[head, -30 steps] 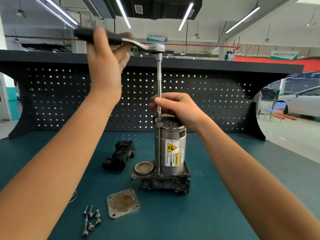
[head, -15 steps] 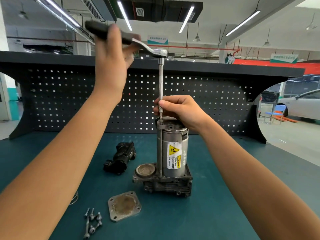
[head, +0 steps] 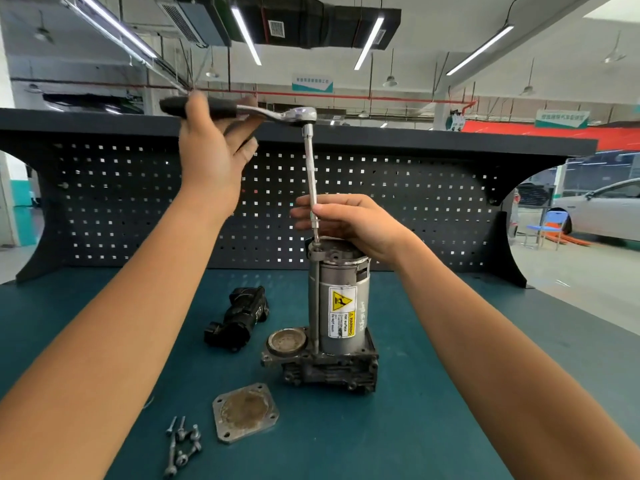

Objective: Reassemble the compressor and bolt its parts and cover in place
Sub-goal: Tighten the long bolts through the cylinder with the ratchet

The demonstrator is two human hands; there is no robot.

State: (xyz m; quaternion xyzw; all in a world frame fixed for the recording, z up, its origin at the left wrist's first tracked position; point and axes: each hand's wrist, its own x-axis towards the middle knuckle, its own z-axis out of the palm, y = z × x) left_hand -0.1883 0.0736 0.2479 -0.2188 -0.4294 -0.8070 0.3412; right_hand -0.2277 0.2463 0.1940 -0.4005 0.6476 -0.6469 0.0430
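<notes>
the compressor stands upright near the middle of the teal worktop, its silver motor cylinder with a yellow warning label rising from a dark, grimy base block. on the left of that block a shallow round cup faces up uncovered, showing only a brownish, dirty floor. the square cover plate, with a hole at each corner, lies flat on the worktop just in front and to the left, apart from the base. a loose heap of bolts lies further left, and a black part lies on its side behind them.

the left hand is raised and wrapped loosely round the black handle of the ratchet, the grip smeared by blur. from the chrome head an extension bar drops, slightly tilted, to a lug on the motor's top rim. the right hand pinches the bar low down with curled fingers and hangs over the motor top.

that hand hides the rear of the motor top, and the bar's tip covers whatever it sits on. the bolts overlap too much to count. the label's small print is unreadable. both forearms run off the lower edge, and a white car is cut by the right edge.
</notes>
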